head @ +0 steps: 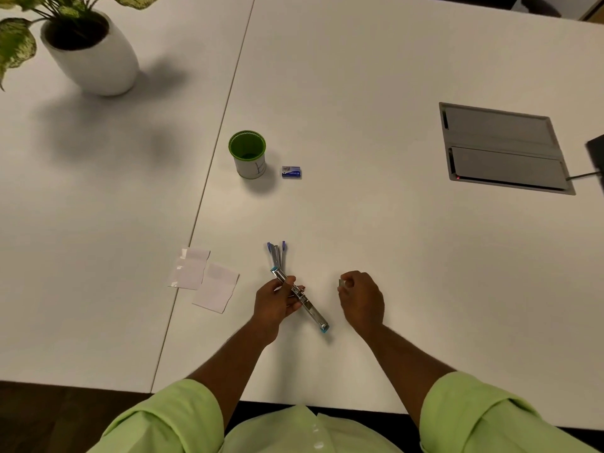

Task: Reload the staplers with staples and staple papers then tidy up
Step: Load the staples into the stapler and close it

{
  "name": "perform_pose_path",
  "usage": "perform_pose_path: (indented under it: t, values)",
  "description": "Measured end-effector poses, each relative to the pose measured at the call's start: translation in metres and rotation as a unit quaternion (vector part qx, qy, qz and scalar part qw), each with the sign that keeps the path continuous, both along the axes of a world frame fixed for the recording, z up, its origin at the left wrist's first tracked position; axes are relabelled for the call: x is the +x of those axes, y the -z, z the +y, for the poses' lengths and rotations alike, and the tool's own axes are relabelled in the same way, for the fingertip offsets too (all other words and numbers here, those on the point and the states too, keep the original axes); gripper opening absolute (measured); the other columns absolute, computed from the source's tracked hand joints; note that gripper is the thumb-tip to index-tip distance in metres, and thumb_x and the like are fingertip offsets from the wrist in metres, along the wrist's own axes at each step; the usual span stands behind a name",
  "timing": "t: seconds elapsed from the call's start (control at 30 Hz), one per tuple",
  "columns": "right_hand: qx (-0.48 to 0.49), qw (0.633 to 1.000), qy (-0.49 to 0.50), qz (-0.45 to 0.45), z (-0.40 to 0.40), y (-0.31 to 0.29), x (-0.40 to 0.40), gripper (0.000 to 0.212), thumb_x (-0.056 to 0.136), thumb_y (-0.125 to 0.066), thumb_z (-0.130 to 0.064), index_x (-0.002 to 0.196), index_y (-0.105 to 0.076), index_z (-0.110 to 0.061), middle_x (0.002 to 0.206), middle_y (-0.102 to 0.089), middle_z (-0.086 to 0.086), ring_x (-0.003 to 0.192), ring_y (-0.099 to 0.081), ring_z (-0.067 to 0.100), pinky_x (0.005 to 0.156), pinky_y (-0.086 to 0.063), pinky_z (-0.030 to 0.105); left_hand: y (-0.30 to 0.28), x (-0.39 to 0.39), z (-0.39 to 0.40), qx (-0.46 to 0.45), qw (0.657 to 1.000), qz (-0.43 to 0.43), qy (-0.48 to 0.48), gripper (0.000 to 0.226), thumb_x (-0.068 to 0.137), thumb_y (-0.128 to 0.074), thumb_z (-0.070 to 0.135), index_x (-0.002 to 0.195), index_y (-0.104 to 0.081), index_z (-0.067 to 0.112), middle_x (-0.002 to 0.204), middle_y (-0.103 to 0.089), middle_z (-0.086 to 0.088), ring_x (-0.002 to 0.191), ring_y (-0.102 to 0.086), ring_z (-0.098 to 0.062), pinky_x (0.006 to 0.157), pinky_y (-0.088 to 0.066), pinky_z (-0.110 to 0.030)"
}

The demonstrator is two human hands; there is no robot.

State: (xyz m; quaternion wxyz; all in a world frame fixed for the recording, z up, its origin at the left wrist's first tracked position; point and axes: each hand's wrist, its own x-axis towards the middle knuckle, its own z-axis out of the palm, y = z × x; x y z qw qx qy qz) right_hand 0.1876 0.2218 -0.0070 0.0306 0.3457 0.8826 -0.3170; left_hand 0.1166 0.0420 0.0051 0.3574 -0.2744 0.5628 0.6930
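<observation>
White table [359, 76], seam down left; potted plant [88, 50]; grey cable hatch [503, 148].

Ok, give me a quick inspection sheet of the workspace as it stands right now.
Surface: white table, seam running down its left part.
Job's things: opened silver stapler with blue ends; second blue stapler lying beyond it; two white paper slips; small blue staple box.
Clutter: green-rimmed white cup; potted plant in white pot.
Hands: left hand grips the opened stapler; right hand pinches a small grey strip of staples.
Cables: dark cable at the grey floor-box hatch.
Surroundings: dark floor, nothing else seen.
</observation>
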Motion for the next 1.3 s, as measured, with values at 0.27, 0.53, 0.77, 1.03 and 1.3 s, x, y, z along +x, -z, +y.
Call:
perform_pose_path:
  t: [0.27,0.53,0.77,1.03,1.3]
  values:
    - [0.007,0.999,-0.013,-0.051,0.003,0.004,-0.013,0.020,0.083,-0.077,-0.021,0.102,-0.070,-0.022,0.097,-0.063,-0.002,0.089,-0.063,0.016,0.072,-0.039,0.021,-0.002,-0.003,-0.005,0.027,0.999,-0.001,0.025,0.027,0.100,-0.056,0.026,0.119,-0.068,0.012,0.099,-0.075,-0.013,0.097,-0.072,-0.025,0.078,-0.059,-0.034]
    - [0.021,0.998,-0.015,-0.064,0.000,0.001,-0.010,0.010,0.083,-0.071,-0.012,0.090,-0.065,-0.017,0.089,-0.068,0.000,0.088,-0.063,0.021,0.077,-0.050,0.032,-0.008,-0.010,-0.007,0.037,0.998,0.001,0.049,0.029,0.105,-0.047,0.024,0.121,-0.066,0.010,0.108,-0.073,-0.018,0.099,-0.071,-0.026,0.082,-0.058,-0.035]
    - [-0.122,0.991,0.033,0.040,-0.023,-0.019,-0.028,0.016,0.078,-0.079,-0.016,0.079,-0.066,-0.026,0.079,-0.072,-0.010,0.074,-0.068,0.004,0.073,-0.057,0.028,-0.016,-0.012,-0.007,0.035,0.998,0.006,0.058,0.027,0.105,-0.046,0.020,0.117,-0.067,0.008,0.109,-0.073,-0.018,0.097,-0.073,-0.024,0.078,-0.060,-0.032]
    - [-0.171,0.983,-0.001,0.074,-0.046,-0.036,-0.042,0.016,0.074,-0.087,-0.023,0.082,-0.074,-0.026,0.076,-0.074,-0.013,0.074,-0.070,0.001,0.074,-0.061,0.029,-0.024,-0.020,-0.014,0.037,0.997,0.016,0.072,0.027,0.106,-0.043,0.021,0.115,-0.065,0.007,0.106,-0.076,-0.013,0.096,-0.073,-0.024,0.086,-0.059,-0.037]
    - [-0.104,0.992,-0.028,0.064,-0.055,-0.039,-0.040,0.026,0.071,-0.088,-0.041,0.084,-0.068,-0.030,0.067,-0.071,-0.013,0.064,-0.068,0.000,0.063,-0.056,0.025,-0.026,-0.022,-0.027,0.032,0.996,0.024,0.078,0.027,0.105,-0.045,0.022,0.118,-0.065,0.009,0.105,-0.076,-0.012,0.096,-0.074,-0.025,0.084,-0.059,-0.035]
